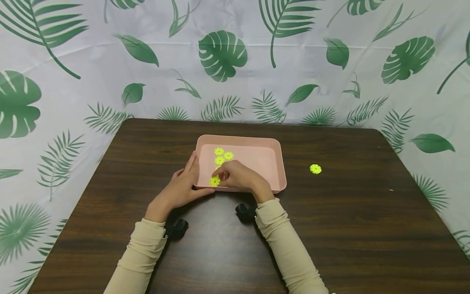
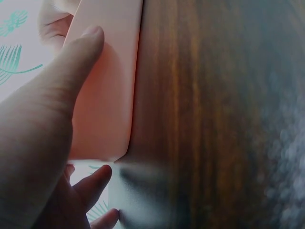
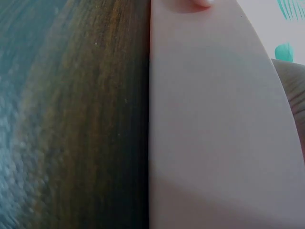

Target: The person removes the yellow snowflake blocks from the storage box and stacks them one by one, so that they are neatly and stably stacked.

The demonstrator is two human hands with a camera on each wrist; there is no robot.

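Note:
A pink tray (image 1: 253, 163) lies on the dark table with several yellow flower-shaped discs (image 1: 219, 151) in its left part. My left hand (image 1: 178, 188) steadies the tray's near left corner: its fingers lie along the left side, and the thumb presses on the front wall, as the left wrist view also shows. Reaching over the front rim, my right hand (image 1: 242, 176) pinches a yellow flower-shaped disc (image 1: 214, 181) close to the tray's near left corner. Another disc is partly hidden behind this hand. In the right wrist view, the tray's wall (image 3: 214, 114) hides the fingers' work.
One more yellow flower-shaped disc (image 1: 315, 169) lies on the table (image 1: 349, 220) to the right of the tray. A white cloth with green leaves (image 1: 286, 73) hangs behind the table. Black wrist cameras (image 1: 177, 229) sit below both wrists.

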